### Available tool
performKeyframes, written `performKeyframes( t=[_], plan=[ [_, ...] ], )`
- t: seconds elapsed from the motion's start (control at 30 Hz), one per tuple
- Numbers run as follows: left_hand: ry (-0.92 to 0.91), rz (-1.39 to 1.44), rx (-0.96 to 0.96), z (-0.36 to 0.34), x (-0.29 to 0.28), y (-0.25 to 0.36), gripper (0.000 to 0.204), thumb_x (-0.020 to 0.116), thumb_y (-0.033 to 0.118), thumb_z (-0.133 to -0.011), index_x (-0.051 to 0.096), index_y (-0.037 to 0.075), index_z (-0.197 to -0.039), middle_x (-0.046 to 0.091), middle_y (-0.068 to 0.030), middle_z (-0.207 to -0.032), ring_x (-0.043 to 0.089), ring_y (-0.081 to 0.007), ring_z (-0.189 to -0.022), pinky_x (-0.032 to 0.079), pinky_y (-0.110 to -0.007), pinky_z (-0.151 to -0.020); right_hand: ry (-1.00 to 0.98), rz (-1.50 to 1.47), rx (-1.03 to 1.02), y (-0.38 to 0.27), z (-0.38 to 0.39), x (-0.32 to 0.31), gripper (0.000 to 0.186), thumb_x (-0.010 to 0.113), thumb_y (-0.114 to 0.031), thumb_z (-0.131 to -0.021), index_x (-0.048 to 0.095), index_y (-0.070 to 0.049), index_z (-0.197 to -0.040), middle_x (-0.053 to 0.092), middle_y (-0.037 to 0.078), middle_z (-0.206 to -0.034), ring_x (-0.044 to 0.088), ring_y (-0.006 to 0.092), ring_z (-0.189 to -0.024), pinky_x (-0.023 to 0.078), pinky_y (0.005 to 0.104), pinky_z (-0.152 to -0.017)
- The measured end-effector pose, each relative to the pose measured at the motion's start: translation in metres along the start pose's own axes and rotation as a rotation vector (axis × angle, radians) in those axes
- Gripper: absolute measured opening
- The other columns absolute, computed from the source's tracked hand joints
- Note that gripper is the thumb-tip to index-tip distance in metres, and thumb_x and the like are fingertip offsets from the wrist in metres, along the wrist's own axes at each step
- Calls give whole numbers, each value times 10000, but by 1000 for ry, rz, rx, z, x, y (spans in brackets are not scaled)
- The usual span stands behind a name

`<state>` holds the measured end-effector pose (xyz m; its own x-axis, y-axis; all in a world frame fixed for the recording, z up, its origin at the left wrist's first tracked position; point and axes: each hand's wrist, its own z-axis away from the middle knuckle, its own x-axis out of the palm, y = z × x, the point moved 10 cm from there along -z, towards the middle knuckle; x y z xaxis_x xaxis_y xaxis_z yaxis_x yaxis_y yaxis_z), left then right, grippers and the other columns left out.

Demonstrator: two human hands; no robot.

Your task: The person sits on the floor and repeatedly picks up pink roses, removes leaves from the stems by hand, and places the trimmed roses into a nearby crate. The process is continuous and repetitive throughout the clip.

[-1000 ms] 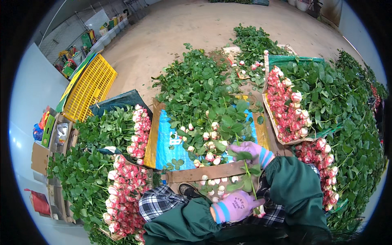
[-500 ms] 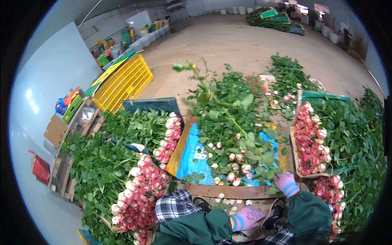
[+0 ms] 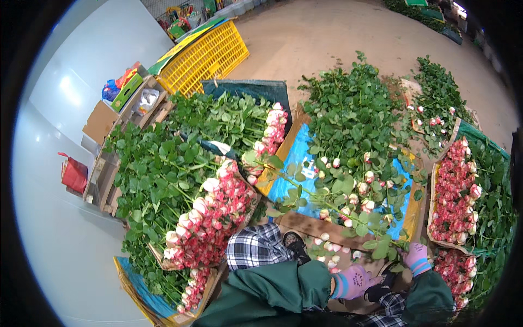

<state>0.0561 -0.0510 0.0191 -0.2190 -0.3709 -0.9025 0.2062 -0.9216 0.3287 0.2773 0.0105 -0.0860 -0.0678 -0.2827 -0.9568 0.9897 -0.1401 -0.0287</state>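
A long leafy rose stem (image 3: 313,194) slants up leftward from my right hand (image 3: 415,258), gloved in lilac with blue bands. Those fingers are closed on its lower end. The far end of the stem reaches a pale bloom (image 3: 250,159) beside the left bundles. My left hand (image 3: 353,282), in a matching glove, is low between my knees with its fingers extended, apart from the stem. Ahead, loose roses (image 3: 366,206) with white-and-pink heads lie on a blue-covered wooden tray (image 3: 300,223), their leafy stems pointing away from me.
Bundled roses (image 3: 218,215) are stacked at my left, and more bundles (image 3: 453,196) at my right. Petals (image 3: 328,252) litter the ground by my shoes. Beyond the left stack are a yellow crate (image 3: 207,57), a wooden pallet (image 3: 109,180) and a red bag (image 3: 74,173).
The rose stem has swung down and left, from pointing away over the tray to lying across its front. The view has turned left and downward. My right hand still grips the stem.
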Motion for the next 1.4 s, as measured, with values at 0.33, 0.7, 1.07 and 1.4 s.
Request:
performKeyframes(
  t=[0.33, 0.7, 1.07, 1.4],
  plan=[
    [-37, 62, -48, 3, 11, -4, 608, 546, 348, -878, 388, 104, -1413, 609, -87, -1010, 606, -243, -735, 447, -368, -591, -303, 213, -160, -20, 5, 78, 312, 576, -370, -833, 722, -99, -780, 682, 126, -804, 659, 315, -797, 494, 429, -699],
    [30, 94, -50, -7, 24, -5, 708, 610, 298, -793, 377, 117, -1437, 633, -85, -928, 623, -266, -807, 475, -402, -668, -510, 341, -107, -50, -6, 107, 235, 546, -208, -848, 734, -103, -942, 716, 90, -960, 680, 263, -918, 524, 377, -744],
    [-60, 187, -60, 2, 20, -11, 667, 596, 289, -817, 388, 113, -1426, 630, -122, -977, 629, -277, -797, 463, -400, -648, -510, 396, -63, -67, -7, 124, 242, 514, -154, -881, 738, -97, -952, 722, 94, -960, 695, 247, -907, 535, 383, -675],
    [-72, 165, 38, -14, 14, -6, 573, 560, 316, -865, 424, 77, -1368, 596, -161, -1110, 616, -331, -834, 482, -427, -733, -477, 196, -9, -70, 5, 171, 203, 541, -242, -848, 738, -195, -821, 697, 48, -828, 663, 243, -772, 492, 399, -562]
  ],
)
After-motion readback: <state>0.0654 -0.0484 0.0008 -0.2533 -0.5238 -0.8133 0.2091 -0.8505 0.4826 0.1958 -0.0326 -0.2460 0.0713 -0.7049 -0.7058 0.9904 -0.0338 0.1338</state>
